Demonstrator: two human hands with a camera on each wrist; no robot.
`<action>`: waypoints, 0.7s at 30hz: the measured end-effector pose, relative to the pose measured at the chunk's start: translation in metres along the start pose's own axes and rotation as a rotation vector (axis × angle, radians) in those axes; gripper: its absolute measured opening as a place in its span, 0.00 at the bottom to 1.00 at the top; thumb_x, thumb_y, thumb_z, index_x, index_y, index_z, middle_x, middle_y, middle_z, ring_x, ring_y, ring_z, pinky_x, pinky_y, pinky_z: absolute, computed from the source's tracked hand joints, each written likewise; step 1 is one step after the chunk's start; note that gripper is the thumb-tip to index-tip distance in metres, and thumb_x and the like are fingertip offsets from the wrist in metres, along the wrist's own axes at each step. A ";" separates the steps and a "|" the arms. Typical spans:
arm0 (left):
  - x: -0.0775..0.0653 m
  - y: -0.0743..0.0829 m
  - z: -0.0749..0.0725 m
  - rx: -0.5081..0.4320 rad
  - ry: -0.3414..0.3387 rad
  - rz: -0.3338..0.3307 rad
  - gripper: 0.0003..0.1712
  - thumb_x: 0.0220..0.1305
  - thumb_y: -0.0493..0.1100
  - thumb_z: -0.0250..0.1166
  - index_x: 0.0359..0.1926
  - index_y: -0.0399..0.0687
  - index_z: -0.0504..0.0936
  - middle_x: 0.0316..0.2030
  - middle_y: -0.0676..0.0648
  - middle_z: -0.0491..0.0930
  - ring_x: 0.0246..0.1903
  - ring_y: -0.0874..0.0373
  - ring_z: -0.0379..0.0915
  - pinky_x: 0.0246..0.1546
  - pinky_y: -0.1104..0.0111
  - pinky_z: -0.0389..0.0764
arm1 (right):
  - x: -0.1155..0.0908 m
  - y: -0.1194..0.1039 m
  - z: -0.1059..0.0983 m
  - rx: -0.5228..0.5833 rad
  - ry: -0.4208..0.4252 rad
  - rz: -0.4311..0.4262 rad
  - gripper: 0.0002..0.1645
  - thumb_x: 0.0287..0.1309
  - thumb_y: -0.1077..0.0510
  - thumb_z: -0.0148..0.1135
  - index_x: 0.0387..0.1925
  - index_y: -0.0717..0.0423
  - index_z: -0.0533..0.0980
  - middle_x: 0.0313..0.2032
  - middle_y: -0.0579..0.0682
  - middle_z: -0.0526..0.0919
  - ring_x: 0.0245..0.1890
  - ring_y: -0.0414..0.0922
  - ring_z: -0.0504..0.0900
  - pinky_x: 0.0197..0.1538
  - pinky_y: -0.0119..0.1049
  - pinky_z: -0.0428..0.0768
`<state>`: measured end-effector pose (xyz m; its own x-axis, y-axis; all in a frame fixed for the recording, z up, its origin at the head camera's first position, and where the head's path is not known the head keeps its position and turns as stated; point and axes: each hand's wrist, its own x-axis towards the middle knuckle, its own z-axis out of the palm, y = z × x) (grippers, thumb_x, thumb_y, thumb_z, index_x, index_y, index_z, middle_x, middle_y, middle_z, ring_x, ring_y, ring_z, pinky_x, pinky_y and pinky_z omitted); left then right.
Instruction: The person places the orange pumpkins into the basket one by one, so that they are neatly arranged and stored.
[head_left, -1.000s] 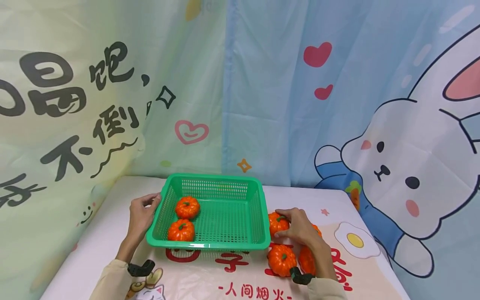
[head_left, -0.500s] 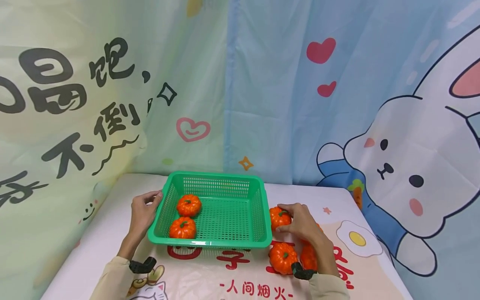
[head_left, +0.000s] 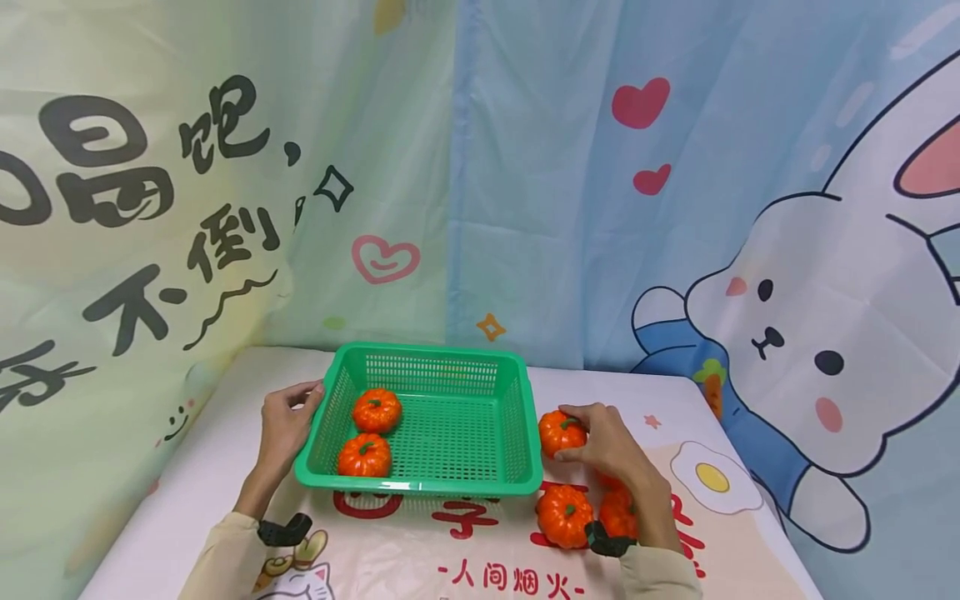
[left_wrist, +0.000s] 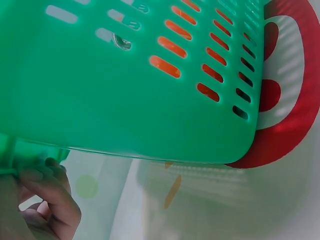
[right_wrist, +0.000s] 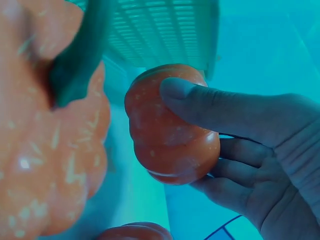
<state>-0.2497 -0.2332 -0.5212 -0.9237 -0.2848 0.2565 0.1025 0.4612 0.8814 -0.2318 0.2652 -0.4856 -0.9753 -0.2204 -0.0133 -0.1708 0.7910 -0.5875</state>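
A green plastic basket [head_left: 450,487] with slotted walls holds two small orange pumpkins [head_left: 377,411] along its left side. My left hand [head_left: 287,423] pinches the basket's left rim; the left wrist view shows the thumb and fingers [left_wrist: 55,195] at that edge. Just right of the basket, my right hand [head_left: 606,442] grips another orange pumpkin [head_left: 561,433]. Seen from the right wrist, the thumb [right_wrist: 215,102] presses on this pumpkin's near side and the other fingers go behind it. Nearer to me lies a further pumpkin [head_left: 565,517], with more partly hidden under the right forearm.
The table [head_left: 225,433] has a printed cover with red lettering and a fried egg picture [head_left: 712,477]. Behind it hangs a printed curtain [head_left: 525,208] with a rabbit. Both wrists wear small black devices [head_left: 285,531].
The right hand and its pumpkin have shifted slightly up and right in the head view, leaving a bit more gap to the basket. The left hand keeps its hold on the rim.
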 end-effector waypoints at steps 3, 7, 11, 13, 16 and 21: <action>-0.001 0.001 0.000 -0.006 -0.004 -0.001 0.18 0.80 0.42 0.65 0.58 0.33 0.90 0.47 0.28 0.90 0.29 0.73 0.77 0.28 0.78 0.79 | -0.002 -0.003 -0.003 -0.012 0.007 0.010 0.44 0.55 0.56 0.86 0.72 0.58 0.79 0.62 0.57 0.88 0.62 0.54 0.81 0.67 0.60 0.83; -0.002 0.001 -0.001 -0.004 -0.007 -0.002 0.18 0.80 0.43 0.65 0.58 0.33 0.89 0.47 0.28 0.90 0.30 0.72 0.77 0.28 0.77 0.79 | -0.006 -0.007 -0.004 -0.017 0.014 0.021 0.44 0.55 0.56 0.86 0.72 0.58 0.79 0.61 0.57 0.88 0.61 0.55 0.81 0.65 0.58 0.85; -0.003 0.001 -0.002 0.002 0.000 0.010 0.18 0.80 0.42 0.65 0.58 0.31 0.89 0.46 0.28 0.90 0.31 0.68 0.78 0.28 0.77 0.79 | -0.007 -0.010 -0.005 -0.014 0.023 0.025 0.44 0.56 0.56 0.86 0.73 0.58 0.79 0.59 0.57 0.88 0.60 0.55 0.81 0.63 0.56 0.87; -0.003 0.001 -0.002 0.003 0.002 0.008 0.18 0.80 0.43 0.65 0.58 0.32 0.89 0.46 0.28 0.90 0.31 0.67 0.78 0.28 0.77 0.79 | -0.008 -0.011 -0.006 -0.014 0.030 0.032 0.44 0.56 0.55 0.86 0.73 0.57 0.79 0.60 0.57 0.87 0.61 0.56 0.80 0.64 0.57 0.86; -0.003 0.001 -0.002 0.005 -0.001 -0.003 0.18 0.81 0.43 0.65 0.58 0.33 0.89 0.46 0.29 0.90 0.31 0.66 0.79 0.29 0.77 0.79 | -0.009 -0.012 -0.007 -0.026 0.031 0.038 0.44 0.56 0.54 0.85 0.73 0.57 0.78 0.61 0.58 0.86 0.61 0.56 0.79 0.64 0.58 0.85; -0.002 0.004 -0.002 0.003 -0.006 0.000 0.19 0.81 0.42 0.64 0.59 0.31 0.89 0.48 0.28 0.89 0.32 0.66 0.79 0.29 0.75 0.80 | -0.008 -0.015 -0.011 -0.053 0.036 0.037 0.44 0.56 0.53 0.86 0.73 0.59 0.78 0.59 0.58 0.87 0.59 0.56 0.79 0.63 0.57 0.86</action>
<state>-0.2465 -0.2327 -0.5178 -0.9258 -0.2796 0.2544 0.1017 0.4639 0.8800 -0.2230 0.2607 -0.4678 -0.9853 -0.1705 -0.0050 -0.1405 0.8277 -0.5432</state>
